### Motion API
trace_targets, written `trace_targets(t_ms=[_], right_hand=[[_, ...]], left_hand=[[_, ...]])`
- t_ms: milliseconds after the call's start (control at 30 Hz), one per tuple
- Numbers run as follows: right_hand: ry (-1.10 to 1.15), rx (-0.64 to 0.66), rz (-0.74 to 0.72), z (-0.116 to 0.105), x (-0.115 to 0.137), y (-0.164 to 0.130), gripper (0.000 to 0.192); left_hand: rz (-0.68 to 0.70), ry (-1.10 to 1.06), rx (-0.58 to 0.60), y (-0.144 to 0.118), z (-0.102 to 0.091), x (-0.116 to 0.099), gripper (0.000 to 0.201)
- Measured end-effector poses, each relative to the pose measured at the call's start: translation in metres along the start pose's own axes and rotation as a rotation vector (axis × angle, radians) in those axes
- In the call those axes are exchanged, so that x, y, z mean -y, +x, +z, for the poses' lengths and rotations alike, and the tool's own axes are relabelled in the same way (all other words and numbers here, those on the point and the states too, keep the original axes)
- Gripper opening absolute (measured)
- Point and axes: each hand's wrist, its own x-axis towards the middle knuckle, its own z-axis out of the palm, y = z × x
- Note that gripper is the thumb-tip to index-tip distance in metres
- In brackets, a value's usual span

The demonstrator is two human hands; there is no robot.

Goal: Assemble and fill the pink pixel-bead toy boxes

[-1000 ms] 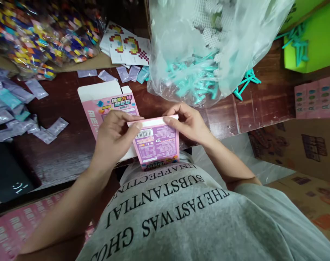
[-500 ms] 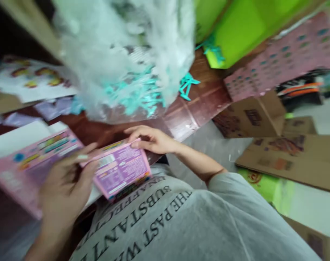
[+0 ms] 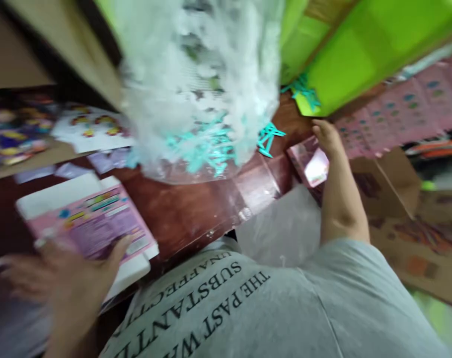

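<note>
Head view, much blurred: left hand spread flat, fingers open and gripping nothing, thumb tip resting on the near edge of a flat pink-and-purple printed carton lying on a white sheet atop the glossy reddish-brown worktop. Right hand stretched far out to the worktop's end, fingers set against a small shiny pink box; grip too smeared to judge. Beyond both sets of fingers, a crinkled clear plastic bag of teal plastic pieces, lime-green boxes past the right fingertips.
</note>
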Motion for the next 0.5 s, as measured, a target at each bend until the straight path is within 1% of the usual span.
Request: trace_targets(t_ms=[33, 67, 100, 133, 167, 200, 233, 267, 300, 333, 367, 400, 433, 467, 500], right_hand=[[0.02, -0.062, -0.058, 0.016, 0.024, -0.005, 0.033], [0.058, -0.127, -0.12, 0.035, 0.054, -0.016, 0.031], [0.104, -0.158, -0.192, 0.058, 0.089, -0.032, 0.029], [0.151, -0.194, -0.286, 0.082, 0.128, -0.054, 0.032], [0.237, -0.212, -0.421, 0.108, 0.172, -0.082, 0.032], [0.345, -0.027, -0.592, 0.135, 0.218, -0.113, 0.034], [0.435, 0.223, -0.767, 0.163, 0.266, -0.145, 0.035], [0.462, 0.438, -0.909, 0.192, 0.312, -0.175, 0.037], [0.425, 0.605, -0.98, 0.22, 0.353, -0.199, 0.042], [0.35, 0.7, -0.968, 0.248, 0.389, -0.218, 0.047], [0.26, 0.745, -0.913, 0.273, 0.416, -0.23, 0.049], [0.181, 0.786, -0.879, 0.294, 0.435, -0.235, 0.05], [0.12, 0.805, -0.841, 0.309, 0.447, -0.236, 0.049], [0.092, 0.814, -0.813, 0.318, 0.452, -0.233, 0.045], [0.109, 0.824, -0.796, 0.32, 0.454, -0.228, 0.041]], left_hand=[[-0.101, 0.092, -0.109, -0.008, 0.005, -0.001, 0.131], [-0.141, 0.123, -0.136, -0.014, 0.011, -0.002, 0.136], [-0.162, 0.12, -0.139, -0.018, 0.018, -0.004, 0.143], [-0.184, 0.127, -0.152, -0.019, 0.026, -0.004, 0.148], [-0.203, 0.137, -0.163, -0.018, 0.033, -0.004, 0.151], [-0.217, 0.15, -0.172, -0.017, 0.039, -0.002, 0.151], [-0.223, 0.165, -0.179, -0.016, 0.044, 0.001, 0.15], [-0.223, 0.177, -0.185, -0.015, 0.048, 0.004, 0.148], [-0.217, 0.184, -0.189, -0.016, 0.051, 0.007, 0.146], [-0.209, 0.183, -0.192, -0.017, 0.054, 0.011, 0.144], [-0.201, 0.173, -0.195, -0.018, 0.056, 0.014, 0.143], [-0.196, 0.155, -0.197, -0.019, 0.057, 0.016, 0.142], [-0.194, 0.127, -0.199, -0.021, 0.057, 0.018, 0.142], [-0.195, 0.092, -0.203, -0.021, 0.056, 0.02, 0.142], [-0.195, 0.046, -0.213, -0.022, 0.053, 0.02, 0.141]])
